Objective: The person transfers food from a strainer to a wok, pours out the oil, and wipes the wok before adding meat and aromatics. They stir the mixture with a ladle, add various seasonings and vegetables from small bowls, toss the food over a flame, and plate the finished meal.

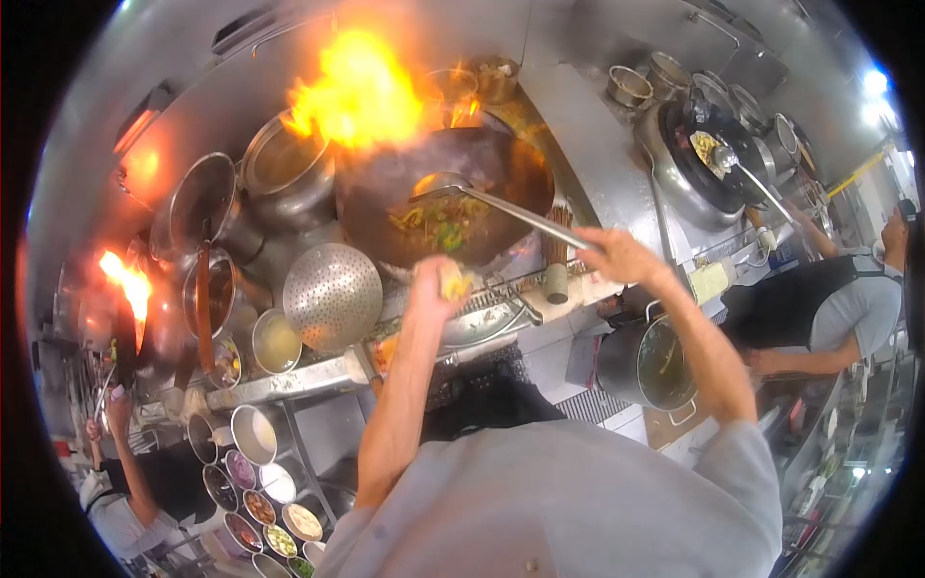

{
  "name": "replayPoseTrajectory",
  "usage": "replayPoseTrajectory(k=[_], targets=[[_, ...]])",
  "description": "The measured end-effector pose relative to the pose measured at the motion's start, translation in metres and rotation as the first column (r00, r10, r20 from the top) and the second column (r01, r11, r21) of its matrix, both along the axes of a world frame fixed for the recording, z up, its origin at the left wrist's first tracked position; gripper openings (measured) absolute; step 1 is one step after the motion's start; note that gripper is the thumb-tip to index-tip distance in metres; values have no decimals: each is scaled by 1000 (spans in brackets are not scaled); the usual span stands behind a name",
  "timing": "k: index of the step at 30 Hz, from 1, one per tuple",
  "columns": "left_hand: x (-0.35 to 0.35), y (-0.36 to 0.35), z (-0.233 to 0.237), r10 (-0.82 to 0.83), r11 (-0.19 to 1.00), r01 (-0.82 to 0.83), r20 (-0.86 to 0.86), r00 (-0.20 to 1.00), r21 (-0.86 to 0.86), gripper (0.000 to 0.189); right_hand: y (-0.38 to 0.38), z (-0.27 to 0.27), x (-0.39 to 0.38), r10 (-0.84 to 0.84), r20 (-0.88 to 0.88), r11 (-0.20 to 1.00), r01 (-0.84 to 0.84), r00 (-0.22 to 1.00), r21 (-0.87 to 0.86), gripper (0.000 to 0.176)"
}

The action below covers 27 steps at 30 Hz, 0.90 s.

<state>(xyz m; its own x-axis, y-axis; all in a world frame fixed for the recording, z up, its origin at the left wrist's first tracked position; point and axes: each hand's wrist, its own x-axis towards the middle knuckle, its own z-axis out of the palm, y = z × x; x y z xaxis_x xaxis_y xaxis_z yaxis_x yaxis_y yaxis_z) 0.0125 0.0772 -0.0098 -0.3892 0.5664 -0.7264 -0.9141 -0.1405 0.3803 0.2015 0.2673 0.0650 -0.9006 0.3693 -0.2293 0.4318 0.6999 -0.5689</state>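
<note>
A large dark wok (371, 188) sits on the burner in front of me, with greens and yellowish pieces of food (445, 229) in it. My right hand (620, 256) is closed round the long metal handle of a ladle (525, 214), whose bowl hangs over the food. At the wok's near edge, my left hand (436, 287) is closed on a bunched pale-yellow cloth (456, 282). Whether its fingers also grip the wok's rim is hidden. A tall flame (358, 91) flares at the wok's far left side.
Left of the wok are a perforated strainer (332, 297), a big pot (284, 169) and several pans. Ingredient bowls (253, 435) stand lower left. A bamboo brush (557, 255) and stockpot (665, 364) are at right. Co-workers (819, 299) cook on both sides; another flame (130, 289) burns left.
</note>
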Motion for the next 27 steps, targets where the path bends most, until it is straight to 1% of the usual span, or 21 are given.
replayPoseTrajectory(k=[1,2,3,4,5,6,7,9,10,12,13,14,15,18,19,20,21,23,24,25,27], targets=[[-1,-2,-1,22,1000,-22,19,1000,10,9,8,3,2,47,22,996,-48,999,77,40],[10,-6,-1,121,991,-119,32,992,-67,8,5,15,11,90,50,993,-94,995,75,40],[20,-23,-1,-19,996,21,-15,1000,89,7,11,35,15,133,62,986,-139,989,91,40],[35,-34,-6,8,993,-8,0,1000,115,8,18,49,20,136,57,986,-141,989,94,40],[53,-43,3,35,992,-38,29,999,122,8,26,52,33,187,112,982,-190,976,19,41],[56,-42,3,28,999,-26,-41,999,40,12,27,57,35,240,158,971,-235,958,-49,42],[49,-36,2,33,999,-31,-34,999,37,12,27,53,32,245,163,969,-240,956,-53,42],[21,-13,0,39,999,-38,34,999,-30,5,25,32,18,274,189,956,-289,943,56,38],[15,-6,-3,17,998,-17,6,1000,54,8,24,10,-1,194,270,971,-224,943,83,37],[34,-11,4,31,996,-29,-15,999,84,12,9,-24,-30,80,117,922,-118,990,369,38],[48,-16,1,39,994,-37,-23,999,105,15,5,-29,-37,83,120,920,-122,989,371,38],[64,-25,-16,80,994,-72,-96,992,84,10,-3,-32,-40,5,55,924,-25,998,382,40],[77,-37,-15,33,999,-29,-106,994,38,9,-4,-39,-39,-79,-16,918,79,997,390,41],[82,-42,-19,51,999,-50,-111,993,17,9,-7,-21,-11,-79,-66,943,96,995,319,42],[68,-32,-20,126,992,-126,-74,989,12,10,-10,-15,0,-63,-80,952,84,995,295,41],[46,-23,-23,75,997,-75,-73,995,-3,11,-11,-1,3,-85,15,971,79,996,227,41],[35,-18,-25,26,1000,-27,-68,997,-17,12,-6,6,4,-2,-11,981,4,1000,193,41],[50,-28,-22,10,1000,-10,-42,999,5,13,4,21,18,116,29,965,-119,993,232,40],[50,-30,-24,8,1000,-7,-25,1000,24,14,10,31,20,102,16,964,-103,995,245,40],[56,-36,-23,-77,995,81,-69,995,51,13,12,33,29,150,33,970,-154,988,189,39],[49,-30,-19,-9,998,10,-25,1000,55,15,12,26,31,201,53,971,-206,978,125,38]])
